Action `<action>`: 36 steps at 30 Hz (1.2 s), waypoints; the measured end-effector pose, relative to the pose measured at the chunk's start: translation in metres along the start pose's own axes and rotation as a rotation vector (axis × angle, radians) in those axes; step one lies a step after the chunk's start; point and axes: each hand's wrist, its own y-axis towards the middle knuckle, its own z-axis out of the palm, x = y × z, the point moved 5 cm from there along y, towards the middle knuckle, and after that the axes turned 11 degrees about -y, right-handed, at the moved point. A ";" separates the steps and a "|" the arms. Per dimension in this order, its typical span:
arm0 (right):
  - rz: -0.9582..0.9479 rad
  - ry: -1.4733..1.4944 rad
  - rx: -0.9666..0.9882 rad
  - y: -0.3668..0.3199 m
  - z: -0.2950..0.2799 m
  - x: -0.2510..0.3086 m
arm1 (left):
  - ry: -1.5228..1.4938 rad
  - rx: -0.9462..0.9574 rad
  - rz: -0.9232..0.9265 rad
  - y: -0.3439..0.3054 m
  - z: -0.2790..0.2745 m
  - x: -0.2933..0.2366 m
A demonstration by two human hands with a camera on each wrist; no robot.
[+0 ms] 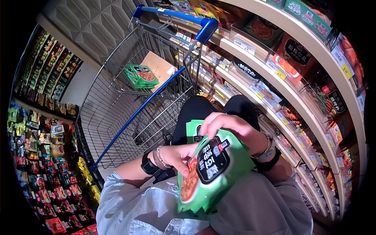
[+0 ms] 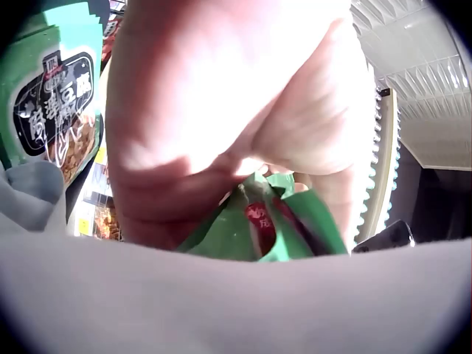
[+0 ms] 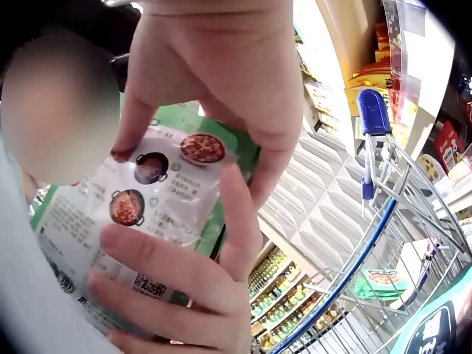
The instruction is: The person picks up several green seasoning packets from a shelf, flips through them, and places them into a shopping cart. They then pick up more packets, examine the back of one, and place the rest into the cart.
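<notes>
Both hands are at a bundle of green food packets (image 1: 237, 162) above the lap, their fronts printed with a black label and a dish picture. From above, my right hand (image 1: 231, 127) grips the bundle's upper edge with curled fingers. My left hand (image 1: 176, 156) holds its left side, thumb on the front face. More green packets (image 1: 192, 127) show behind, near the knees. The left wrist view shows a crumpled green packet (image 2: 243, 228) at the left palm, and a fanned stack (image 2: 55, 103) beside it. In the right wrist view, fingers lie across a packet's printed back (image 3: 81, 221).
A wire shopping cart (image 1: 135, 135) with a blue handle stands ahead to the left. Its upper seat carries stacked green packets (image 1: 141, 76) beside a cardboard piece (image 1: 161, 67). Curved store shelves (image 1: 270, 68) run close along the right; hanging packaged goods (image 1: 47, 168) fill the left.
</notes>
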 end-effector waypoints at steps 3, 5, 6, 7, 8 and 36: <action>0.245 -0.090 -0.176 -0.010 -0.007 -0.006 | -0.215 -0.011 0.024 0.013 -0.009 0.001; 0.463 0.154 -0.358 -0.006 -0.005 0.002 | -0.277 0.091 0.209 0.024 0.013 -0.007; 0.587 0.174 -0.368 -0.008 -0.004 0.000 | -0.351 -0.062 0.207 0.027 0.005 -0.003; 0.711 0.195 -0.375 -0.013 -0.003 -0.003 | -0.424 -0.217 0.202 0.027 -0.002 0.000; 0.654 0.011 -0.385 -0.013 -0.004 0.000 | -0.432 -0.237 0.230 0.024 0.004 -0.003; 0.478 -0.749 -0.563 -0.026 -0.009 0.011 | -0.659 -0.356 0.214 0.015 0.002 0.003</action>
